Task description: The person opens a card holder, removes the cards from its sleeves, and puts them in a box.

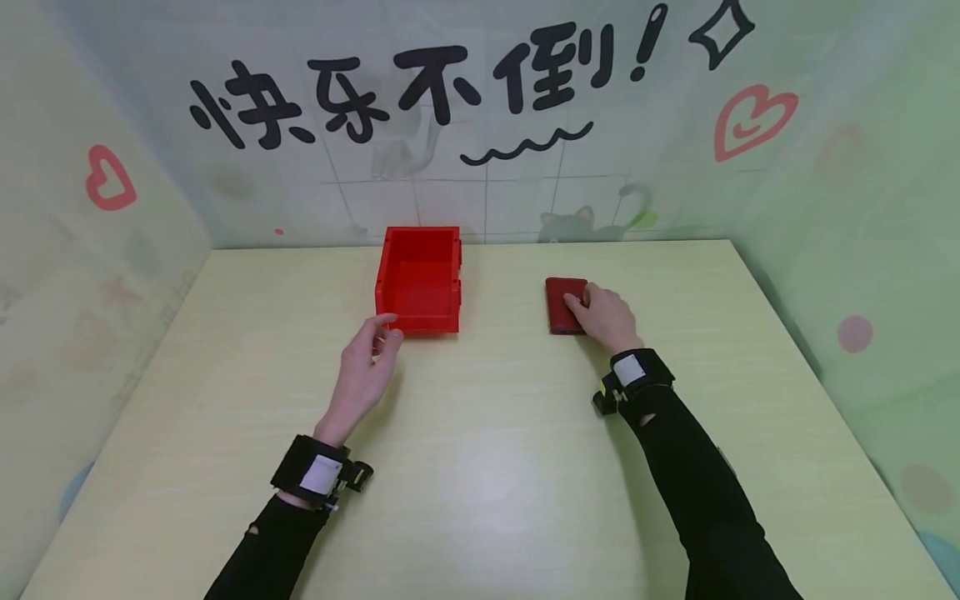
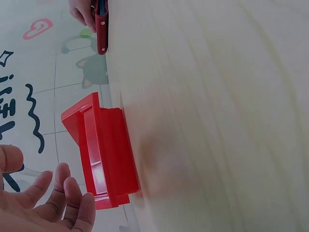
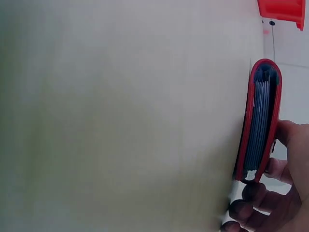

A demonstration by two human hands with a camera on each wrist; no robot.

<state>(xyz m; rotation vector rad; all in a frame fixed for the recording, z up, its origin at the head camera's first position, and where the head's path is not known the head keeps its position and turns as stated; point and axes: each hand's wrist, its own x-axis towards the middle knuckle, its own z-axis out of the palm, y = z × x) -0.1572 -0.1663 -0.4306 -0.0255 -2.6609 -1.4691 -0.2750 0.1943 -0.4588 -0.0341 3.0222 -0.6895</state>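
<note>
On the right of the table lies a dark red card holder (image 1: 564,307), its thin stacked sleeves showing from the edge in the right wrist view (image 3: 259,121). My right hand (image 1: 606,318) is at its right side, thumb on the upper cover and forefinger close by, pinching at a small strap there; the other fingers curl beside the edge. A red plastic bin (image 1: 418,323) stands at the back, left of centre, with nothing seen inside. My left hand (image 1: 366,367) is loosely spread by the bin's front left corner, holding nothing; its fingers (image 2: 72,198) overlap the bin in the left wrist view.
The pale wooden table (image 1: 480,467) runs back to a printed wall cloth (image 1: 480,200) with large lettering. More printed cloth hangs along both sides. Black straps with small cameras sit on both wrists, over dark sleeves (image 1: 697,475).
</note>
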